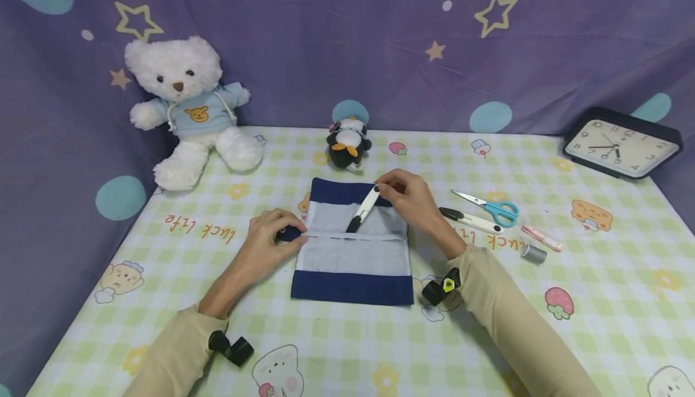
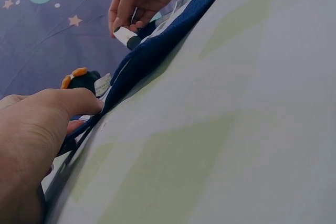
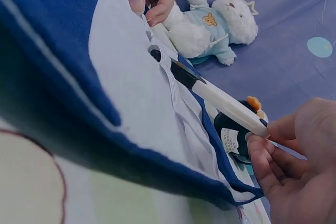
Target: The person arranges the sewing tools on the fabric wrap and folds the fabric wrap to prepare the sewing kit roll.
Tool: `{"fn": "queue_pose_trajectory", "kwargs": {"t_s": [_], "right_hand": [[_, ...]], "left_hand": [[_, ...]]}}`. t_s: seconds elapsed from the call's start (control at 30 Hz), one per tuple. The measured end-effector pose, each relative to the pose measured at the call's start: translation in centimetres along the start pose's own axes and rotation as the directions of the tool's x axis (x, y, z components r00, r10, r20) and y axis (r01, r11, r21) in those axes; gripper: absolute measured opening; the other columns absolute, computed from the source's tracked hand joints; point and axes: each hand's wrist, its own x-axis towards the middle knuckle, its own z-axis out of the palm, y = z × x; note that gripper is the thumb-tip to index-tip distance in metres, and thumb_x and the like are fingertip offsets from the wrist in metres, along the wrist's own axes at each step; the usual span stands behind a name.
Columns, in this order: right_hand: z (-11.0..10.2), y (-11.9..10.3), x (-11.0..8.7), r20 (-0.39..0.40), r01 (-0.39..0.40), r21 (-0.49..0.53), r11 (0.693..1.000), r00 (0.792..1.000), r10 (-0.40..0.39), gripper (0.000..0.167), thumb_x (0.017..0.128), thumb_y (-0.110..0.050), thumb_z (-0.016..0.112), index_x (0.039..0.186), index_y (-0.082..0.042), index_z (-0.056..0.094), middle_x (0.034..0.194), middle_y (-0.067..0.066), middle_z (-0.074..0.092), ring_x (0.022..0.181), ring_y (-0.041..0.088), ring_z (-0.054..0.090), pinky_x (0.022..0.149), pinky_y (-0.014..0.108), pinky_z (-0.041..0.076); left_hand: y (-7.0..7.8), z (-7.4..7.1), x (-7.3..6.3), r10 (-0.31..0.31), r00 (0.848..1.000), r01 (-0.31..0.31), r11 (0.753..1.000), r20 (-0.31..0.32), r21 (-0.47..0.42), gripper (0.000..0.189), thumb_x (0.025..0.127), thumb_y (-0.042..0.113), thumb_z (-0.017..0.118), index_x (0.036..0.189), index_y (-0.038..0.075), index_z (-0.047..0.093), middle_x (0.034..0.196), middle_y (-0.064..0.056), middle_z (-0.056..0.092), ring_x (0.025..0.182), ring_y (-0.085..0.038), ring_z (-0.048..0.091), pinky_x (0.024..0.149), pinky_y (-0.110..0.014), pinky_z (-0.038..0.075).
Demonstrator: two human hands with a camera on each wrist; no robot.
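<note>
Pouch (image 1: 355, 258): matt cloth, ribbed elastic strip (image 1: 374, 238); white tool (image 1: 365, 206): smooth plastic; scissors (image 1: 487, 206): metal blades (image 1: 469, 197), smooth plastic handles (image 1: 493, 207)

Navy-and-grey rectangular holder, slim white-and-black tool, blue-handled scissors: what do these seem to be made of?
The navy-and-grey rectangular holder: matte fabric, by its soft bends and wrinkles.
The slim white-and-black tool: probably hard plastic, by its smooth, straight, slightly glossy body.
The blue-handled scissors: apparently metal where silvery; likely smooth plastic where evenly blue, though too small to be sure.
</note>
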Motion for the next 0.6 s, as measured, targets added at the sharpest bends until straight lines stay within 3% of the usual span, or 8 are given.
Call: {"fn": "queue_pose_trajectory", "kwargs": {"t_s": [0.6], "right_hand": [[0.73, 0.54, 0.72, 0.089, 0.014, 0.047, 0.999, 0.996, -0.018, 0.018, 0.103, -0.003, 0.061, 0.115, 0.005, 0.072, 0.104, 0.015, 0.073, 0.091, 0.029, 0.067, 0.071, 0.028, 0.050]], "left_hand": [[0.14, 0.01, 0.06, -0.005, 1.000, 0.005, 1.000, 0.002, 0.003, 0.012, 0.089, 0.012, 0.082, 0.099, 0.016, 0.077, 0.112, -0.003, 0.067, 0.110, -0.030, 0.055, 0.100, -0.059, 0.030]]}}
